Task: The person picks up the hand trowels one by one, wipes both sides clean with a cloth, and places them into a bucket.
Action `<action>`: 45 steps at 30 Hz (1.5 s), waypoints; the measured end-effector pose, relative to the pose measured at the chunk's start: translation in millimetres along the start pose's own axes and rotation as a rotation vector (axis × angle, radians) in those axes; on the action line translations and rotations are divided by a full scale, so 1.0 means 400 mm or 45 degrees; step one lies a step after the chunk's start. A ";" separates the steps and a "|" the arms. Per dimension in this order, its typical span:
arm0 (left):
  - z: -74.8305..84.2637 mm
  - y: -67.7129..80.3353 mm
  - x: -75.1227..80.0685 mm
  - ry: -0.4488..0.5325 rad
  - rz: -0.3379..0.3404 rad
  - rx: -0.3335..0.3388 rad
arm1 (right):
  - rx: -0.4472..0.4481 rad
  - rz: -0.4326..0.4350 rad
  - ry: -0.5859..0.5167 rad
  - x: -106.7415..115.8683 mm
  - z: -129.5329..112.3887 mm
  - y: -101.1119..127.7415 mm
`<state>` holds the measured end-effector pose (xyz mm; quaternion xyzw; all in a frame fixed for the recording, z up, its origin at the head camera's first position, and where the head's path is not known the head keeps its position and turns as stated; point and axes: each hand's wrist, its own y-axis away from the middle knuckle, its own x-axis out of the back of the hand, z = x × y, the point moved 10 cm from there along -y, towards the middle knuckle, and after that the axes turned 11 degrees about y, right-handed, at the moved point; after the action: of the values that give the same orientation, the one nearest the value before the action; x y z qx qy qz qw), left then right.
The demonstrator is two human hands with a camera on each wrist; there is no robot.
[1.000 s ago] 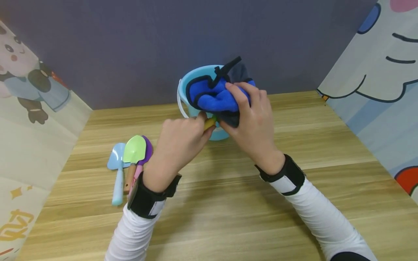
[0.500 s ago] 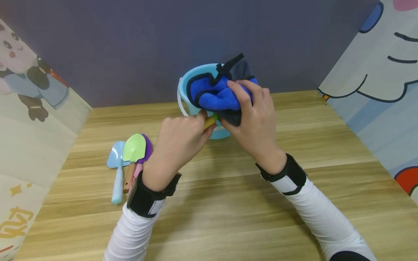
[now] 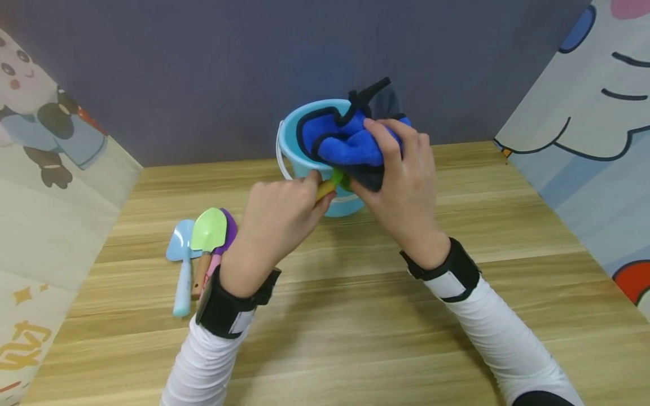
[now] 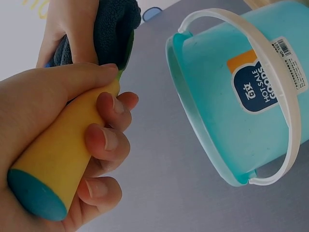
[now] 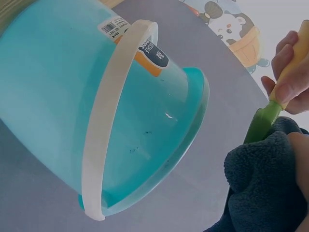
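Observation:
My left hand (image 3: 279, 220) grips the yellow handle (image 4: 72, 135) of a trowel, its teal butt end showing in the left wrist view. The trowel's green neck (image 5: 263, 121) runs from the handle into a thick blue cloth (image 3: 350, 148) with dark backing and black edging. Most of the blade is hidden in the folds. My right hand (image 3: 408, 183) holds the cloth around that blade, fingers over the top and thumb below. Both hands are up in front of a light-blue bucket (image 3: 346, 209), and the cloth overlaps its rim in the head view.
Left of my hands, a light-blue trowel (image 3: 183, 282), a green trowel (image 3: 208, 230) and a purple trowel (image 3: 229, 228) lie bunched on the wooden table (image 3: 325, 338). The bucket has a white handle (image 4: 289, 111) and stands near the dark back wall (image 3: 203, 84).
My right hand and the cloth have shifted right and slightly up, exposing more of the trowel's green part. My left hand has stayed nearly still.

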<state>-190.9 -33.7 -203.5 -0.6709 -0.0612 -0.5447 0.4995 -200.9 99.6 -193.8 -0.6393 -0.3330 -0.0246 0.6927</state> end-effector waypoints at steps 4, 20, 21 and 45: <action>0.000 0.001 0.002 0.001 0.006 -0.003 | -0.012 0.022 0.005 0.005 0.005 -0.003; -0.007 -0.001 0.010 -0.011 0.008 0.013 | -0.132 0.022 0.027 0.013 0.046 -0.010; -0.008 -0.002 0.010 -0.013 0.008 0.013 | -0.144 0.022 0.024 0.013 0.050 -0.010; -0.054 -0.003 -0.012 0.178 -0.172 0.265 | -0.242 0.088 -0.031 0.044 0.084 -0.017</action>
<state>-207.9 -47.1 -208.5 -0.5700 -0.1275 -0.6132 0.5317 -204.7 135.8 -180.6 -0.7136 -0.3151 -0.0245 0.6252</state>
